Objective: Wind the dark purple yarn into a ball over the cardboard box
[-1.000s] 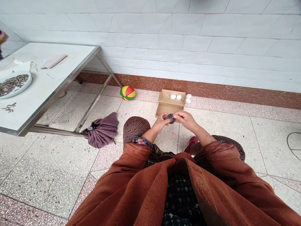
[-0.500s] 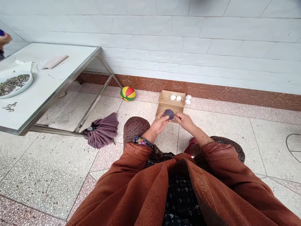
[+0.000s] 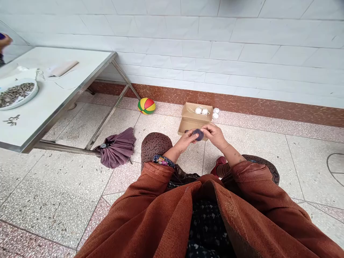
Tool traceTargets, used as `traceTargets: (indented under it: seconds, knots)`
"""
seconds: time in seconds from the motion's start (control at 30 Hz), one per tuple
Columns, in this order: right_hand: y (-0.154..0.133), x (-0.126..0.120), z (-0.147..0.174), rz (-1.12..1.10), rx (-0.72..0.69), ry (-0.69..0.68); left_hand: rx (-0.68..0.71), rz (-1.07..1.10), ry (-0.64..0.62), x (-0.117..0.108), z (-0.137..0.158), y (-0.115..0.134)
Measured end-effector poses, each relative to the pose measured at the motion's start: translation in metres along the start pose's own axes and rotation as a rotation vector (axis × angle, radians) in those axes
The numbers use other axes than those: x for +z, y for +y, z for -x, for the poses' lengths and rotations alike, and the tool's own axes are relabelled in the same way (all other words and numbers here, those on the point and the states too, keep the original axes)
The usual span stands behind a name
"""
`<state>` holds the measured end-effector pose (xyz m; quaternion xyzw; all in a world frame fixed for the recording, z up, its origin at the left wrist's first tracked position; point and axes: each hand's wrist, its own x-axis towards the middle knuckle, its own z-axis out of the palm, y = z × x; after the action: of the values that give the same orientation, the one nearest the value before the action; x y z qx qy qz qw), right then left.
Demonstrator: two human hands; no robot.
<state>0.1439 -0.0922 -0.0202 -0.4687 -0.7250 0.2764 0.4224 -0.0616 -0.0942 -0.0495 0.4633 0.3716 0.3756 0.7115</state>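
Being held toward four o'clock of its earlier place, the purple yarn ball [image 3: 198,134] is being clamped by the left hand [image 3: 185,141], the cardboard box [image 3: 187,123] beyond at twelve o'clock; the right hand [image 3: 215,136] is being held, fingertips together, at the ball's one-o'clock edge.

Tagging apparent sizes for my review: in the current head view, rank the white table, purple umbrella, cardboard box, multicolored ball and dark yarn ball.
1. White table
2. Purple umbrella and cardboard box: roughly alike, and the box is partly hidden, so unranked between them
3. Multicolored ball
4. Dark yarn ball, partly covered
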Motion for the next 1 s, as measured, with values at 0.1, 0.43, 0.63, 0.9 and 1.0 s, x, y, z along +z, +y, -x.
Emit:
traceTargets:
  seconds: [0.1,0.43,0.63,0.9,1.0]
  knots:
    - [0.008,0.004,-0.001,0.01,0.089,0.065,-0.053,0.052,-0.158,0.003,0.003,0.0]
    - [0.028,0.021,0.0,0.008,0.203,0.006,-0.061,0.391,-0.064,0.005,0.004,0.006]
    - [0.031,0.026,0.006,0.074,0.193,-0.071,-0.032,0.453,0.026,0.005,0.006,0.018]
    - [0.004,0.018,0.014,-0.019,-0.044,-0.255,0.01,0.221,0.421,-0.006,-0.006,0.004]
    - [-0.003,0.011,0.009,-0.059,-0.043,-0.192,-0.017,0.05,0.385,-0.006,-0.008,-0.005]
